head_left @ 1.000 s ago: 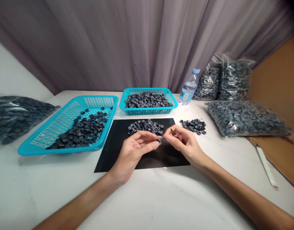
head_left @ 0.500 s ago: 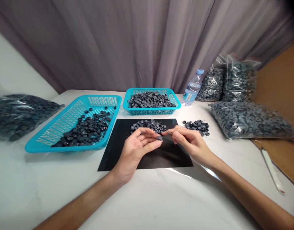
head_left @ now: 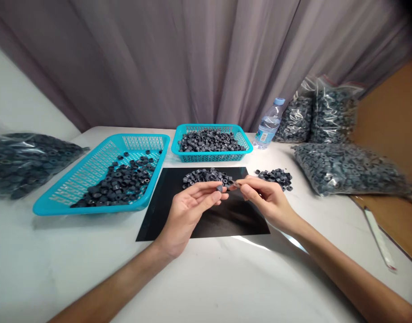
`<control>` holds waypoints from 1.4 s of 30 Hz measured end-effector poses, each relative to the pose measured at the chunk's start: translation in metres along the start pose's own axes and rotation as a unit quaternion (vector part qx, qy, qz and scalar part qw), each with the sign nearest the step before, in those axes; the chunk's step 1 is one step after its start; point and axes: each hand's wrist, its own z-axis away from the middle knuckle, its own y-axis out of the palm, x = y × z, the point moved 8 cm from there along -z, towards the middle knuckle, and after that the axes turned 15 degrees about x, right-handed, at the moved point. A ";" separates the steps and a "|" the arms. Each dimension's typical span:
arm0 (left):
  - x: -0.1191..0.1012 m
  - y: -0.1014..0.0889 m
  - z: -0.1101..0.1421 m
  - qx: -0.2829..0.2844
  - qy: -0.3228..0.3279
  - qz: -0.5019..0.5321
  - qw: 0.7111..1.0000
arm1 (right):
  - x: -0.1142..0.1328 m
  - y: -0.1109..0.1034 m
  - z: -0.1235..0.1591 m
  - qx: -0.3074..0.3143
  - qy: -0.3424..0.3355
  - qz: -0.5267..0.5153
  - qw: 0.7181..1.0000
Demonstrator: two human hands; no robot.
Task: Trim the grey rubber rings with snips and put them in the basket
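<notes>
Between thumb and fingers, my left hand (head_left: 195, 204) pinches one small dark grey ring-shaped part (head_left: 219, 188). My right hand (head_left: 264, 195) is closed on a thin blade-like tool (head_left: 235, 183), whose tip points at the left fingertips; its exact kind is too small to make out. Both hands are above a black mat (head_left: 155, 215). Just behind the fingers, a pile of similar grey parts (head_left: 206, 174) lies on the mat's far edge. A smaller pile (head_left: 276, 177) sits on the table to the right, beyond my right hand.
A large turquoise basket (head_left: 58, 206) with loose parts stands at left, a smaller basket (head_left: 212, 154) at the back. A water bottle (head_left: 269, 123) stands near filled plastic bags (head_left: 347, 170) on the right. Another bag (head_left: 27, 161) lies far left. A white-handled knife-like tool (head_left: 379, 237) lies right.
The grey part has turned in my left fingers and now shows a different side, slightly higher and left. The left fingers have shifted around it. My right hand stays nearly in place.
</notes>
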 end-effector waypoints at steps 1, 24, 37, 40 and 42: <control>-0.001 0.000 0.000 -0.001 0.001 -0.002 1.000 | 0.000 0.000 0.000 -0.002 0.001 -0.002 1.000; 0.002 0.006 -0.001 0.016 -0.027 0.043 0.999 | -0.003 0.000 -0.002 -0.011 0.012 0.008 1.000; 0.007 0.008 -0.001 0.040 -0.038 0.073 0.996 | -0.001 0.002 -0.003 -0.006 0.011 0.015 1.000; 0.009 0.009 -0.001 0.051 -0.043 0.088 0.994 | 0.000 0.002 -0.003 -0.004 0.016 0.015 1.000; 0.011 0.009 -0.001 0.051 -0.048 0.094 0.993 | -0.001 0.002 -0.003 -0.003 0.018 0.017 1.000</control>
